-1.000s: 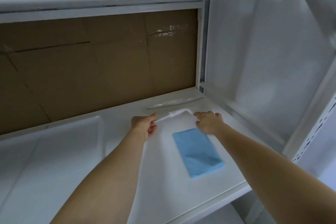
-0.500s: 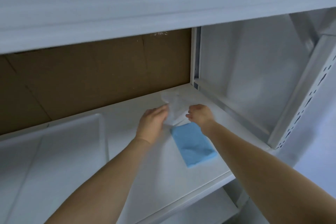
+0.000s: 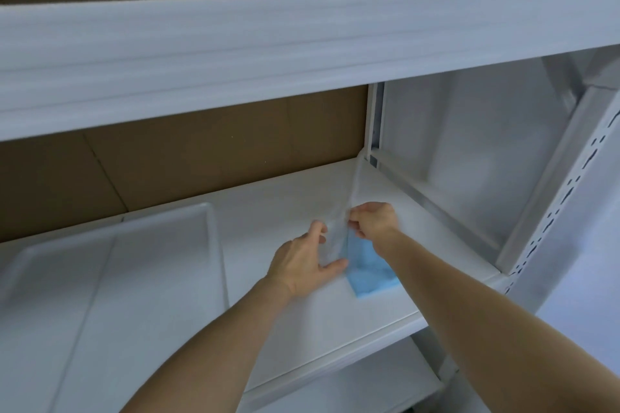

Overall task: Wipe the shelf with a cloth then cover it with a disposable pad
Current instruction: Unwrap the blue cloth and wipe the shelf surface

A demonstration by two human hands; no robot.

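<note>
A folded blue disposable pad [image 3: 370, 273] lies on the white shelf [image 3: 285, 204], toward its right end. A thin, see-through plastic wrapper [image 3: 339, 238] stands between my hands just above and left of the pad, with a strip of it stretching up toward the back right corner. My left hand [image 3: 303, 261] pinches the wrapper's left side between thumb and fingers. My right hand [image 3: 372, 220] is closed on its top right edge, directly over the pad's far end. My right forearm covers the pad's right side.
A white tray [image 3: 110, 265] rests on the shelf's left half. Brown cardboard [image 3: 201, 157] backs the unit. The upper shelf's front edge [image 3: 302, 50] hangs close overhead. A white side panel and a perforated upright [image 3: 570, 184] bound the right end.
The view has tilted up, showing more of the upper shelf. My hands came closer together and lifted the wrapper upright above the pad; the pad itself has stayed in place.
</note>
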